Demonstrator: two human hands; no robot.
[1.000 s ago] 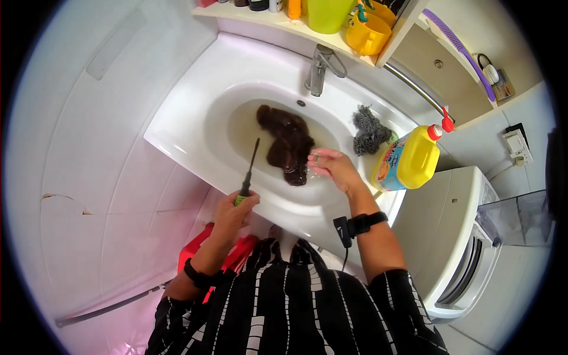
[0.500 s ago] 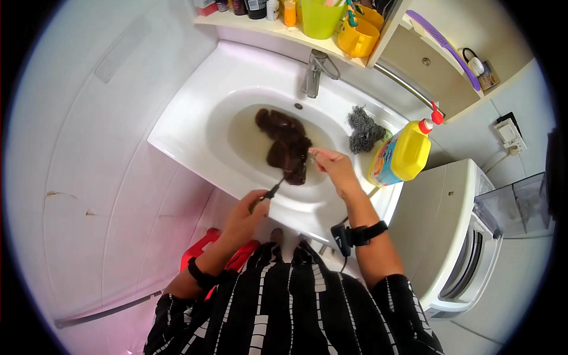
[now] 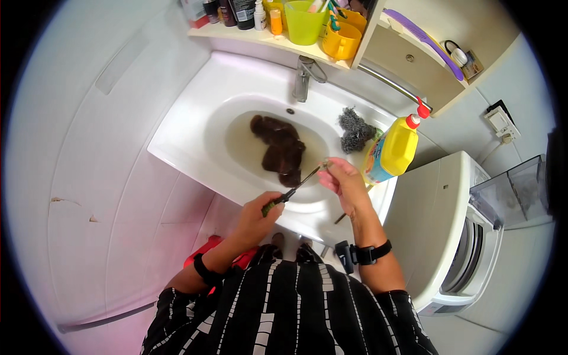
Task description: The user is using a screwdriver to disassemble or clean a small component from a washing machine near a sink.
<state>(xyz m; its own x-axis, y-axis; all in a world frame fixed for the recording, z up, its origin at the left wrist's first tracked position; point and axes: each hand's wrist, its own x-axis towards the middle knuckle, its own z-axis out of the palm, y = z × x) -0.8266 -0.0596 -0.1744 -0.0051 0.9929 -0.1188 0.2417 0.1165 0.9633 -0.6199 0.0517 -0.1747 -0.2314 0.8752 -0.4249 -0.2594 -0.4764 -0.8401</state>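
Note:
My left hand [image 3: 255, 220] is closed round the dark green and black handle of a thin-shafted tool like a screwdriver [image 3: 290, 194]. The metal shaft points up and right, over the front rim of the washbasin [image 3: 189, 145]. At its tip, my right hand [image 3: 348, 184] pinches a small shiny piece [image 3: 325, 165] too small to name. Tip and piece appear to touch. Left of my right hand, a dark brown cloth [image 3: 282, 151] lies bunched in the basin's cloudy water, and neither hand touches it.
Steel wool [image 3: 355, 130] and a yellow bottle [image 3: 397, 151] stand on the basin's right ledge, near a thin brown stick [image 3: 341, 219]. Behind are the tap [image 3: 302, 80] and a shelf with cups [image 3: 305, 23]. A washing machine [image 3: 432, 213] stands at right.
Both hands have moved away from the brown cloth. The tool's tip has swung up and right to the small piece in my right hand. The view has shifted slightly.

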